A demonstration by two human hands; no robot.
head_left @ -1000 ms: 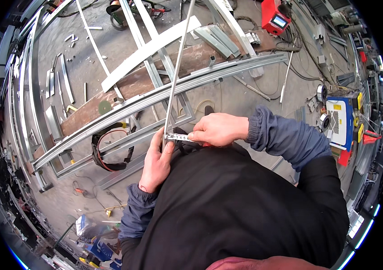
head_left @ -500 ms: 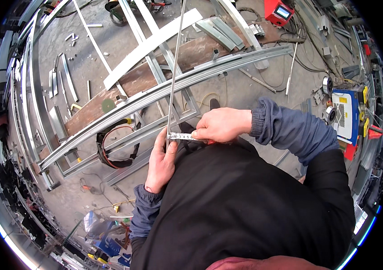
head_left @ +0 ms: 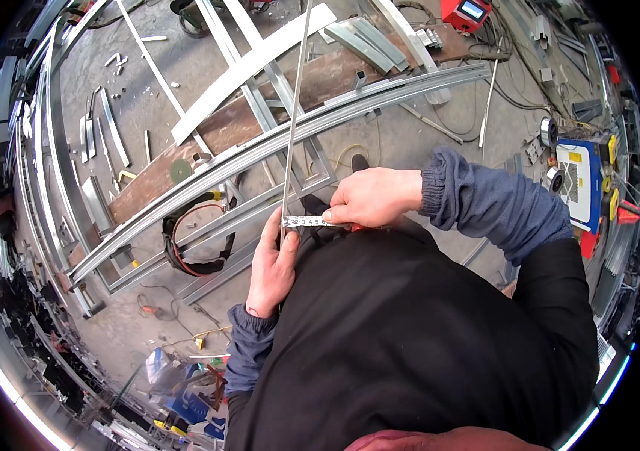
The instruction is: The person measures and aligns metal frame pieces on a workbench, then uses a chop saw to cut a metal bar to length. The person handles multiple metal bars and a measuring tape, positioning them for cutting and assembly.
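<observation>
Close to my body, my left hand [head_left: 273, 264] is closed around the near end of a long thin metal bar [head_left: 294, 113], which stretches away to the top of the view. A white tape measure [head_left: 306, 221] lies across the end of this bar, its blade drawn out a short way. My right hand [head_left: 372, 198] pinches the tape at its right side; a bit of red shows under that hand, and the rest of the tape's case is hidden. The left thumb rests beside the blade's left end.
Long metal rails [head_left: 275, 143] cross ahead of me on a frame over a rusty plank [head_left: 230, 129]. A coiled cable [head_left: 198, 234] hangs at the left of the frame. A red machine with a screen [head_left: 467, 13] stands far right, a blue and white machine [head_left: 580, 184] at right.
Both hands stay in nearly the same place on the bar and the tape. The tape's blade has tilted slightly, to nearly level, and my right hand has shifted a little. The view has moved slightly.
</observation>
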